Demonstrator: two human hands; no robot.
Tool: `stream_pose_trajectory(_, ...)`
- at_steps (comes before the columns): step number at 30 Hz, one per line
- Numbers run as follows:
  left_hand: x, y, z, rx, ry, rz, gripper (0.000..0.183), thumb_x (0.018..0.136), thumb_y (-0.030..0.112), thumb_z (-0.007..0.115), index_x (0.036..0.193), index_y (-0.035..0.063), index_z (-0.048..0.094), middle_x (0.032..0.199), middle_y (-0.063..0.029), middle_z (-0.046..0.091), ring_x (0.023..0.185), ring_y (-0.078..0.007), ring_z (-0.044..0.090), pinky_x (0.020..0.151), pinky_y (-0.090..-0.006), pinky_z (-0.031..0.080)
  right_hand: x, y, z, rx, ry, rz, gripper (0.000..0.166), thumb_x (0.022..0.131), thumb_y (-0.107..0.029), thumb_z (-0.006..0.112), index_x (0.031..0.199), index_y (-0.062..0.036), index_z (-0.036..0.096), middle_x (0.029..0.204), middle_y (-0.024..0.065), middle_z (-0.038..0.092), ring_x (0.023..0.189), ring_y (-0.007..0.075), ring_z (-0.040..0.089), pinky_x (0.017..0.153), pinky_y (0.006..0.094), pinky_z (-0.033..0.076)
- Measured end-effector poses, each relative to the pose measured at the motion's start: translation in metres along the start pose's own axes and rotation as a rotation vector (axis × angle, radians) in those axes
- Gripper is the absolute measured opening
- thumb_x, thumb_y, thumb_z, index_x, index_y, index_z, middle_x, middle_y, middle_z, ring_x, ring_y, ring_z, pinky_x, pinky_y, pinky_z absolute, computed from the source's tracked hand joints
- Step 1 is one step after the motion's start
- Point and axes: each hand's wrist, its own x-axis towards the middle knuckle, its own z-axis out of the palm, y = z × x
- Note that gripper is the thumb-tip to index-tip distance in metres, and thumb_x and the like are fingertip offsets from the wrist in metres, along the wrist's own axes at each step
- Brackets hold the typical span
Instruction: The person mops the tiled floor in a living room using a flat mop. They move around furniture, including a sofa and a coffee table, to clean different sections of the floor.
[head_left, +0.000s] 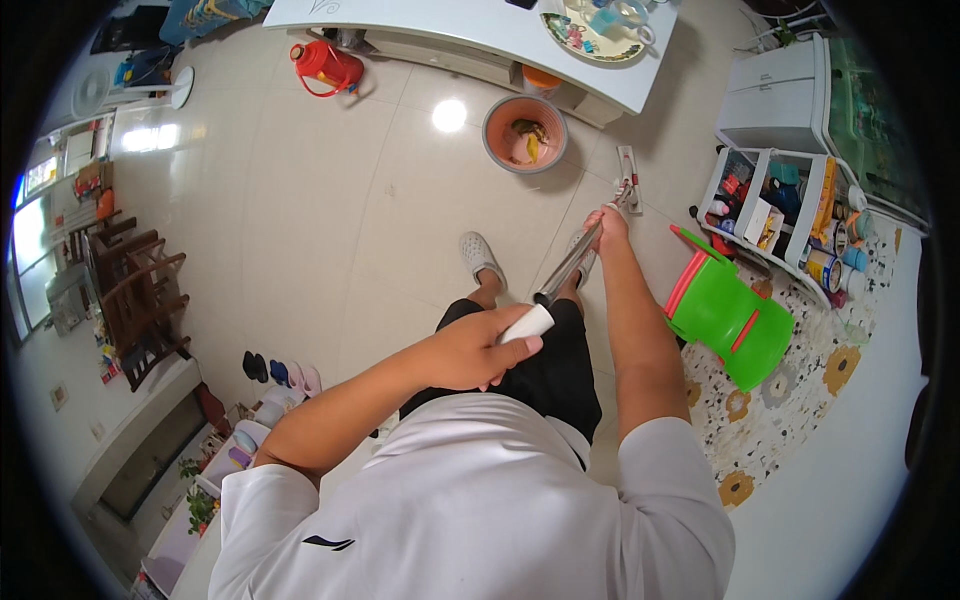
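A flat mop is in both my hands, its metal pole (568, 264) slanting away from my waist. My left hand (480, 349) wraps the white grip (529, 324) at the pole's near end, thumb along it. Farther down, my right hand (609, 226) closes around the pole above my right foot. The narrow mop head (630, 180) rests on the tiled floor (420, 217), just right of a round waste bin (525, 133). Inside that bin lie a yellow peel (533, 148) and dark scraps. The cloth under the mop head is mostly hidden.
A white table (465, 26) with a patterned tray (600, 54) stands ahead, beside a red thermos flask (327, 67). On my right are a green plastic chair (724, 307) and a loaded trolley (757, 202). Wooden chairs (139, 300) and slippers (300, 379) are at left.
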Motion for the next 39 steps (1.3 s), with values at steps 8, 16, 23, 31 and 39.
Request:
stream_pose_trajectory(8,0.0,0.014,0.015,-0.157,-0.034,-0.315,0.028,0.096,0.033,0.047,0.1,0.0051,0.048,0.068,0.0005,0.047,0.051,-0.0065,0.048,0.043,-0.0212,0.039,-0.017,-0.007,-0.005,-0.012,0.071,-0.167,0.027,0.093,-0.02,0.046,0.07,-0.0122,0.035,0.054,-0.001,0.037,0.042,0.0124,0.036,0.04,0.0258,0.035)
stream_pose_trajectory(16,0.001,-0.005,0.055,0.655,0.285,-0.167,0.03,0.093,0.024,0.051,0.101,-0.0039,0.043,0.07,-0.0228,0.057,0.057,-0.0391,0.055,0.054,-0.044,0.046,-0.038,-0.025,0.005,-0.148,0.008,-0.419,0.012,0.087,-0.008,0.048,0.086,-0.0047,0.036,0.059,0.0049,0.042,0.043,0.0171,0.043,0.039,0.0324,0.038)
stream_pose_trajectory(23,0.013,-0.007,0.073,0.742,0.397,-0.156,0.032,0.092,0.022,0.052,0.104,-0.0057,0.041,0.072,-0.0273,0.058,0.061,-0.0434,0.057,0.057,-0.0469,0.046,-0.039,-0.035,0.009,-0.133,-0.011,-0.441,0.014,0.085,-0.005,0.05,0.089,-0.0051,0.037,0.062,0.0059,0.043,0.044,0.0168,0.043,0.039,0.0324,0.039)
stream_pose_trajectory(31,0.003,0.005,0.057,-0.355,0.142,-0.406,0.029,0.095,0.028,0.049,0.104,-0.0001,0.047,0.06,-0.0023,0.043,0.044,-0.0119,0.041,0.037,-0.0271,0.034,-0.073,-0.01,0.018,0.009,-0.085,-0.324,0.011,0.084,-0.005,0.049,0.086,-0.0065,0.038,0.063,0.0043,0.042,0.047,0.015,0.042,0.041,0.0307,0.038)
stream_pose_trajectory(39,-0.007,0.03,0.037,0.28,0.209,-0.384,0.039,0.096,0.033,0.044,0.117,0.0005,0.048,0.083,-0.0106,0.058,0.065,-0.0183,0.056,0.055,-0.0317,0.045,-0.066,0.015,0.022,-0.043,-0.05,-0.261,0.013,0.085,-0.006,0.049,0.077,-0.0063,0.038,0.061,0.0033,0.042,0.047,0.0147,0.042,0.043,0.0289,0.039)
